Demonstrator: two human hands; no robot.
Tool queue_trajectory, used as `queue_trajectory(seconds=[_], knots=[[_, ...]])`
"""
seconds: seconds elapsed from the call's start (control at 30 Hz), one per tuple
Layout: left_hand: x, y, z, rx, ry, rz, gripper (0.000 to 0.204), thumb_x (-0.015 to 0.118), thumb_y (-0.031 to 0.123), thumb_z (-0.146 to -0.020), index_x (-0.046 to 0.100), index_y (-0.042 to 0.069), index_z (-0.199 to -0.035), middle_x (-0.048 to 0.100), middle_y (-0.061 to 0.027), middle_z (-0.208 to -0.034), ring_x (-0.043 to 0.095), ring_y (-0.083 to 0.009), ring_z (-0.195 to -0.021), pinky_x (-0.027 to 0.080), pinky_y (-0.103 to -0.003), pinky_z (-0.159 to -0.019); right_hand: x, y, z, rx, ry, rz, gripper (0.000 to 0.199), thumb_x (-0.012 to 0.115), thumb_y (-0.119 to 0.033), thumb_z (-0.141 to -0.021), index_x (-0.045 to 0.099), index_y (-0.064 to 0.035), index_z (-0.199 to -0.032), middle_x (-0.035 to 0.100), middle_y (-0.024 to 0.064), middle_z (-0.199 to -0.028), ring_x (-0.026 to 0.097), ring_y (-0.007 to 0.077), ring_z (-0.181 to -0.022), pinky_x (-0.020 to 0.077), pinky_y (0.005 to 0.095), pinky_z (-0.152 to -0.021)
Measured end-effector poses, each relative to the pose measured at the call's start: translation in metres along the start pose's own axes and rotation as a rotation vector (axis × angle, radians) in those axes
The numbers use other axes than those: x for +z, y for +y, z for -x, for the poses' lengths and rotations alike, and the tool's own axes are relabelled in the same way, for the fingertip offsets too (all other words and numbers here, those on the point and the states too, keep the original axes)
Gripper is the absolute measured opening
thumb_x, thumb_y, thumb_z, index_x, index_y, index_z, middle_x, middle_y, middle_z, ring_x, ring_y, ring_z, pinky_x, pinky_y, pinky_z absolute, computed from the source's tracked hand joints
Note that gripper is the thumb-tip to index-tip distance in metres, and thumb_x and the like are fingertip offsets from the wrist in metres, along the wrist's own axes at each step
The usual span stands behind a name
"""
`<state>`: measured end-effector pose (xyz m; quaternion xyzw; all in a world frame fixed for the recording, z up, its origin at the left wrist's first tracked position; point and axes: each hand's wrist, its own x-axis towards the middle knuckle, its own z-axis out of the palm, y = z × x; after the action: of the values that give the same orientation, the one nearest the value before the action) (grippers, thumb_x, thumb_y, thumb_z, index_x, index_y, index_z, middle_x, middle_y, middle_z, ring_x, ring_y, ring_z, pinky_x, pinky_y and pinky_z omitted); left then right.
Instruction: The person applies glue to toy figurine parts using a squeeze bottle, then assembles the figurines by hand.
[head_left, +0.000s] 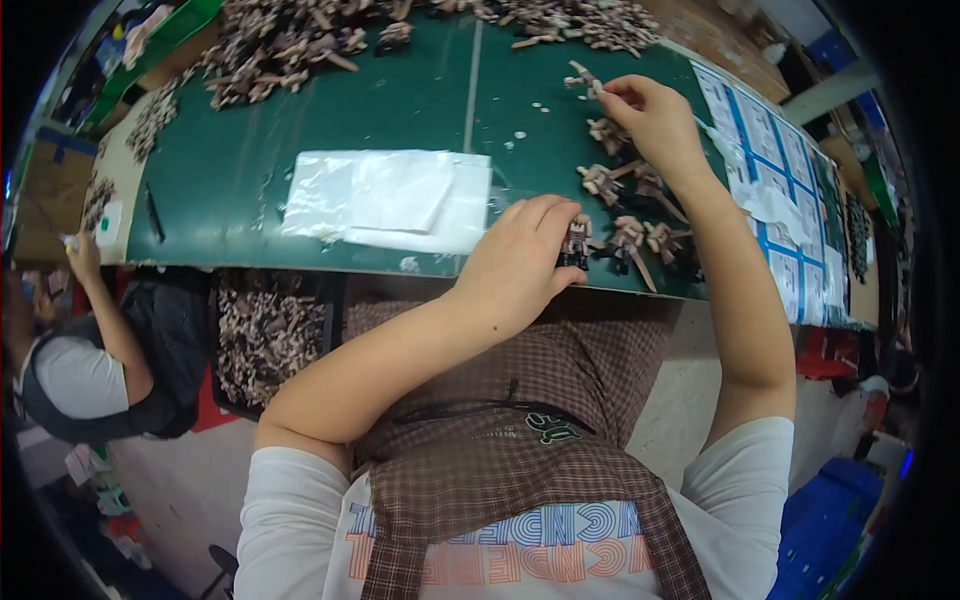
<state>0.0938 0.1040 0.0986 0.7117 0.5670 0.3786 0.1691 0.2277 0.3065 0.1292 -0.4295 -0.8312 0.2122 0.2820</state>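
Gripping a small dark-and-tan figure [577, 240] between fingers and thumb of the left hand [522, 245], right at the near edge of the green tabletop [390, 105]. Reaching farther out, pinching a small pale piece [581, 78] with the right fingertips, right hand [648, 118] just beyond a loose cluster of figures [625, 238]. Looks light, probably stiff plastic, maybe a little slippery; likely most fragile at the thin, jutting parts, so best taken by the chunky torso. Over to containers: below the table on the left, a black crate [334, 312], crowded with jumbled small parts. On the table, a clear plastic bag [318, 190] with something white, inside or on top, impossible to tell.
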Motion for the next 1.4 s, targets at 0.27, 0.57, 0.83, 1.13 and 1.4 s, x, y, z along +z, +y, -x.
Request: queue_trajectory(seconds=[0.27,0.57,0.83,1.13,1.4], knots=[[-0.015,-0.003,0.02,-0.202,0.098,0.371,0.058,0.073,0.0,-0.071,0.042,-0.002,-0.12,0.051,-0.0221,-0.115,0.055,-0.0394,-0.106,0.049,-0.042,-0.089,0.044,-0.1,0.033,-0.499,-0.023,-0.002,0.012,0.071,-0.018,-0.078,0.073,-0.0092,-0.086,0.062,0.0045,-0.084,0.057,0.0251,-0.085,0.0468,0.0368,-0.073],[-0.035,0.01,0.076,-0.235,0.04,0.581,0.062,0.075,-0.002,-0.072,0.04,0.002,-0.123,0.048,-0.0169,-0.122,0.062,-0.0292,-0.102,0.054,-0.033,-0.083,0.075,-0.127,0.031,-0.544,-0.288,0.065,0.011,0.07,-0.019,-0.078,0.074,-0.0095,-0.083,0.061,0.0027,-0.084,0.055,0.0234,-0.09,0.0429,0.0374,-0.084],[-0.073,0.003,0.117,-0.569,-0.169,1.321,0.067,0.064,-0.015,-0.08,0.037,0.003,-0.139,0.051,-0.0077,-0.124,0.058,-0.0186,-0.11,0.049,-0.031,-0.095,0.072,-0.132,0.031,-0.625,-0.33,0.154,0.01,0.069,-0.017,-0.079,0.073,-0.0084,-0.083,0.061,0.0026,-0.084,0.056,0.0225,-0.091,0.0411,0.0362,-0.084],[-0.087,-0.004,0.12,-0.545,0.11,1.361,0.065,0.067,-0.012,-0.076,0.042,0.001,-0.135,0.044,-0.0151,-0.142,0.047,-0.024,-0.13,0.041,-0.036,-0.106,0.072,-0.129,0.041,-0.449,-0.314,-0.056,0.012,0.068,-0.014,-0.082,0.07,-0.0043,-0.088,0.064,0.0058,-0.086,0.061,0.0238,-0.087,0.0467,0.0354,-0.079],[-0.099,0.01,0.108,-0.591,0.148,1.213,0.074,0.068,-0.014,-0.075,0.037,-0.001,-0.141,0.045,-0.0173,-0.141,0.051,-0.0241,-0.127,0.043,-0.035,-0.105,0.028,-0.126,0.111,-0.596,-0.192,-0.461,0.025,0.072,0.007,-0.071,0.067,-0.0008,-0.094,0.067,0.013,-0.097,0.066,0.0255,-0.085,0.0532,0.0334,-0.074]])
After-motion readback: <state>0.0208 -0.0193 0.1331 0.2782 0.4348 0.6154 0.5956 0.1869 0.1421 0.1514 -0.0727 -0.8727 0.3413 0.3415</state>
